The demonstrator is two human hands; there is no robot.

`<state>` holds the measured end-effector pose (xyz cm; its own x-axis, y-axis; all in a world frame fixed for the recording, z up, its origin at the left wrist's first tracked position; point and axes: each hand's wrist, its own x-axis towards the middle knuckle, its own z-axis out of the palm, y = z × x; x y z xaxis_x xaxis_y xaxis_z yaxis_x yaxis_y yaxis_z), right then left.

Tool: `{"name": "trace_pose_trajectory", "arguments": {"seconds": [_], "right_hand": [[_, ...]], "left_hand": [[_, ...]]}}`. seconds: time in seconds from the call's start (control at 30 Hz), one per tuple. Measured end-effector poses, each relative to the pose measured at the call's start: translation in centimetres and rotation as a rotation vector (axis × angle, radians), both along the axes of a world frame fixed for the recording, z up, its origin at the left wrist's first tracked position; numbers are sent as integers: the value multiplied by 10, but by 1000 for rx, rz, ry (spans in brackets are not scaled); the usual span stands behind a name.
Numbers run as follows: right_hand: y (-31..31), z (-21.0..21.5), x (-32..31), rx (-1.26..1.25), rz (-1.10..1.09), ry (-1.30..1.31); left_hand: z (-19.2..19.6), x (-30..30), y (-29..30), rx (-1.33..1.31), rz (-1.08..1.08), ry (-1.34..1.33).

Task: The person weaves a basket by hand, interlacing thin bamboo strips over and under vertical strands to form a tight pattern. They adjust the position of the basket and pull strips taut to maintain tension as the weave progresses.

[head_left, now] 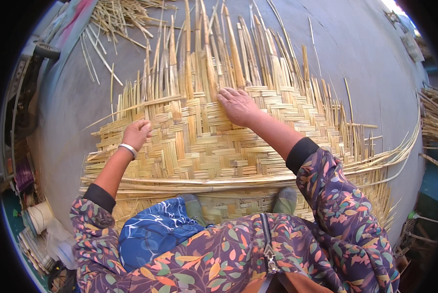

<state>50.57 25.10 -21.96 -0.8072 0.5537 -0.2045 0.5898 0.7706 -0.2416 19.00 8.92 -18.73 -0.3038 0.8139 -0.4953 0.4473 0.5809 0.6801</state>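
A partly woven mat of flat, straw-yellow reed strips [209, 141] spreads over the floor before me, its weave in a stepped zigzag. My right hand [237, 106] lies at the far edge of the weave, fingers bent and closed down on the reed strips there. To the left, my left hand [137, 134] is closed above the mat's left part; its curled fingers hide whatever they may hold. A loose reed strip [155, 102] runs slantwise across the far left edge. Long unwoven reed ends [211, 63] stick out beyond the weave.
A pile of loose reeds [121, 19] lies at the far left. Long strips [395, 156] curve off to the right. My shoes [285, 200] stand on the mat's near part. Spools [39, 216] lie at lower left, and reed bundles [433, 117] at right.
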Motion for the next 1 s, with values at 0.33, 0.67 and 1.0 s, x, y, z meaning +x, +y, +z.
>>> {"name": "trace_pose_trajectory", "arguments": {"seconds": [0.33, 0.67, 1.0], "right_hand": [[-18, 29, -32, 1, -61, -159], [-45, 44, -51, 145, -51, -356], [-55, 45, -47, 122, -78, -428]], "left_hand": [[-80, -74, 31, 375, 1200, -991], [-72, -52, 42, 545, 1208, -680], [-50, -117, 12, 751, 1519, -838]]}}
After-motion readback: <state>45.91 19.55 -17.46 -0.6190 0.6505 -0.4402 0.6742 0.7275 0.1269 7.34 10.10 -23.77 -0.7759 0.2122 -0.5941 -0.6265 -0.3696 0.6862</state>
